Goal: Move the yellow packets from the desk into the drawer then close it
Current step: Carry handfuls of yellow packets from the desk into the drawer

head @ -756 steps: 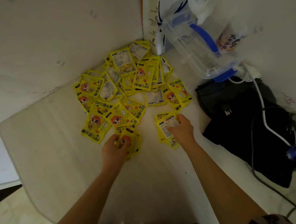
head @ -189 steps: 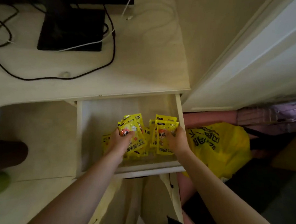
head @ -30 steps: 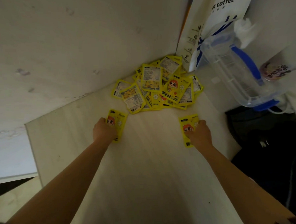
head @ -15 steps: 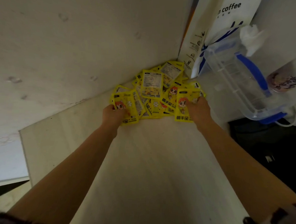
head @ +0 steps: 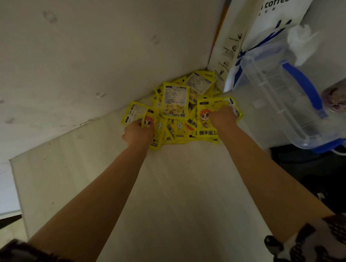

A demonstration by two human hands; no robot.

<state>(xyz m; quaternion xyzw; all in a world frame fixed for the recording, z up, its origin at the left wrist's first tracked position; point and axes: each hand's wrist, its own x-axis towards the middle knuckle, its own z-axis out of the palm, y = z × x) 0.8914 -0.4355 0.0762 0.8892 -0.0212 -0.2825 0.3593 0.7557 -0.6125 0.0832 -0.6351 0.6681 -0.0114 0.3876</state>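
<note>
- Pale wood desk runs into a far corner where two off-white walls meet; its near and left edges are bare
- yellow packets lie heaped in that far corner, overlapping, some face up with a cartoon figure, some back up with print; the drawer is out of view, so how many are already in it cannot be told
- left hand is closed on packets at the left edge of the heap, fingers curled over them; right hand presses down and grips packets at the heap's right side, fingertips hidden in the foil
- judged step: gathering another double handful to carry off; a good share of the task looks left, with the closing of the drawer to follow
- risks: the packets are slick and loosely stacked, so a shallow grip could shed some on the way; those wedged against the wall may be left behind; the right hand works close to the paper bag, and a wide sweep could knock it
- containers: the paper bag marked "coffee" stands at the far edge, contents hidden; beside it a clear plastic box with a blue handle, apparently empty but hard to tell; dark fabric lies along the right edge
</note>
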